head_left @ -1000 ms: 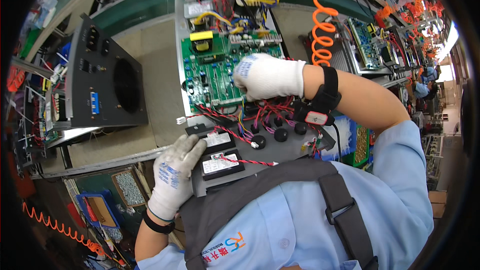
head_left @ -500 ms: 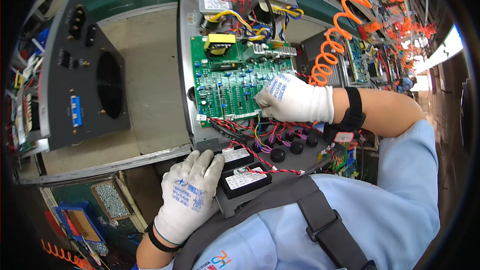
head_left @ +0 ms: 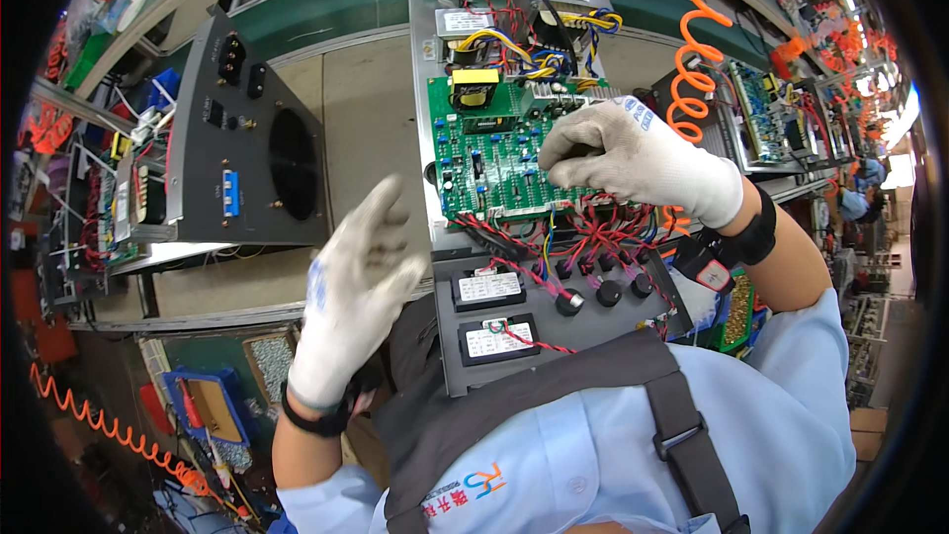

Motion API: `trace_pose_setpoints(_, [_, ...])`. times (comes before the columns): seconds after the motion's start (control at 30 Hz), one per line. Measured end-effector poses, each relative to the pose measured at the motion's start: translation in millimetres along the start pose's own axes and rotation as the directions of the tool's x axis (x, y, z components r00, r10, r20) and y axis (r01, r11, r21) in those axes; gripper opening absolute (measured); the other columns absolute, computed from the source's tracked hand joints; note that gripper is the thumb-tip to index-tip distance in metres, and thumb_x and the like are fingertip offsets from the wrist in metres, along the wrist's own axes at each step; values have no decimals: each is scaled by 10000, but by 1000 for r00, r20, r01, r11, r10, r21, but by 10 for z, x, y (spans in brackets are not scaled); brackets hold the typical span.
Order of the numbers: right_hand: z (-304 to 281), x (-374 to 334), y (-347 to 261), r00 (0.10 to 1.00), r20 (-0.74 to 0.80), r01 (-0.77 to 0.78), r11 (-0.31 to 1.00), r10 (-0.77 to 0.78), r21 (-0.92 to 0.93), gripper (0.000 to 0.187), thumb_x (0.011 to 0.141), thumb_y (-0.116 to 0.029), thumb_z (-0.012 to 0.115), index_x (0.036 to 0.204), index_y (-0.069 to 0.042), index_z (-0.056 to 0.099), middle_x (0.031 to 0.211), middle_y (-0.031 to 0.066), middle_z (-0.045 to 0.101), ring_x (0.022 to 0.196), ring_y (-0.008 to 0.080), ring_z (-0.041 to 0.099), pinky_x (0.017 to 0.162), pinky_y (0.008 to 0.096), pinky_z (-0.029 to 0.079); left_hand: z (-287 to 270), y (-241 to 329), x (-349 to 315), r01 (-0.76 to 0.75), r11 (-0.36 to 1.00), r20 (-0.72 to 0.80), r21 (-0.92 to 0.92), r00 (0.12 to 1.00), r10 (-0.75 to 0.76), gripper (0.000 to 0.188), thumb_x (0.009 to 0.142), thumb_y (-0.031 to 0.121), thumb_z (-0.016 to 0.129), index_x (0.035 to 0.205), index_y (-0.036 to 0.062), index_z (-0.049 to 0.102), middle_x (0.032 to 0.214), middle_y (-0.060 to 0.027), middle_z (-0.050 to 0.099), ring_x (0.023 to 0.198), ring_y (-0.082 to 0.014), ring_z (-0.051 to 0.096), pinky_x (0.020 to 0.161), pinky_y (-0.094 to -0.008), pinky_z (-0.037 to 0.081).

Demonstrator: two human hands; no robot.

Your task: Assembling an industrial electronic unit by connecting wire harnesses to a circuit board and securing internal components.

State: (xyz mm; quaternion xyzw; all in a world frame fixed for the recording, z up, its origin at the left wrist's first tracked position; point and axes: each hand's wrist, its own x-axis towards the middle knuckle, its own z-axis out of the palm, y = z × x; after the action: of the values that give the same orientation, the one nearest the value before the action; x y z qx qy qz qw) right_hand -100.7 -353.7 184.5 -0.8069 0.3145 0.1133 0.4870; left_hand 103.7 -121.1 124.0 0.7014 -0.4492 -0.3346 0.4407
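My right hand (head_left: 618, 153), in a white glove, hovers over the right part of a green circuit board (head_left: 484, 178). Its thumb and forefinger come together in a pinch; whatever is between the tips is hidden or too small to make out. My left hand (head_left: 356, 287), gloved too, is raised left of the grey panel (head_left: 460, 366), fingers apart and holding nothing. On that panel sit two black modules with white labels, an upper one (head_left: 491, 287) and a lower one (head_left: 499, 338), beside several round black knobs (head_left: 609, 292). Red twisted wires (head_left: 603, 227) run between board and panel.
Behind the board are transformers (head_left: 465, 23) with yellow and blue wires. An upright dark panel (head_left: 237, 129) with a round opening stands at left. An orange coiled hose (head_left: 682, 99) hangs at right. A blue bin (head_left: 208, 405) and a tray of screws (head_left: 269, 366) lie lower left.
My left hand has lifted off the panel's modules and opened. My right hand has risen from the board's lower right edge and turned. The view has shifted, so the bench sits further right.
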Motion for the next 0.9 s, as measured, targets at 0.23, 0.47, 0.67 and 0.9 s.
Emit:
trace_pose_setpoints(0.23, [592,47,-68,902,-171,391,918,-396,-63,436,840,-163,766,1209,7,609,1067,136,687,1012,240,680,896,347,539,203,230,400,66,973,113,-222,993,-42,236,915,111,707,1108,-25,699,899,-76,719,839,-169,699,735,-281,563])
trace_pose_setpoints(0.47, [733,109,47,886,-341,380,913,-314,149,243,889,-119,679,1101,-1,666,884,139,664,767,253,663,724,337,529,366,107,511,412,756,378,-508,896,-235,350,1004,268,646,1181,-34,652,850,-39,695,664,-74,642,558,-194,489])
trace_pose_setpoints(0.67, [680,148,92,922,-287,230,964,-260,-135,142,875,-48,680,1002,5,713,908,129,680,867,254,673,772,340,532,366,-9,301,-369,866,390,337,892,228,350,962,217,619,1264,40,628,881,-143,715,747,-267,709,666,-387,545])
trace_pose_setpoints(0.9, [919,323,-58,929,-63,241,724,-366,-646,129,845,-168,683,919,-64,701,889,143,666,856,321,680,751,421,543,167,-68,204,-546,549,540,632,819,194,389,883,196,645,1271,170,642,816,-103,681,766,-300,694,702,-437,536])
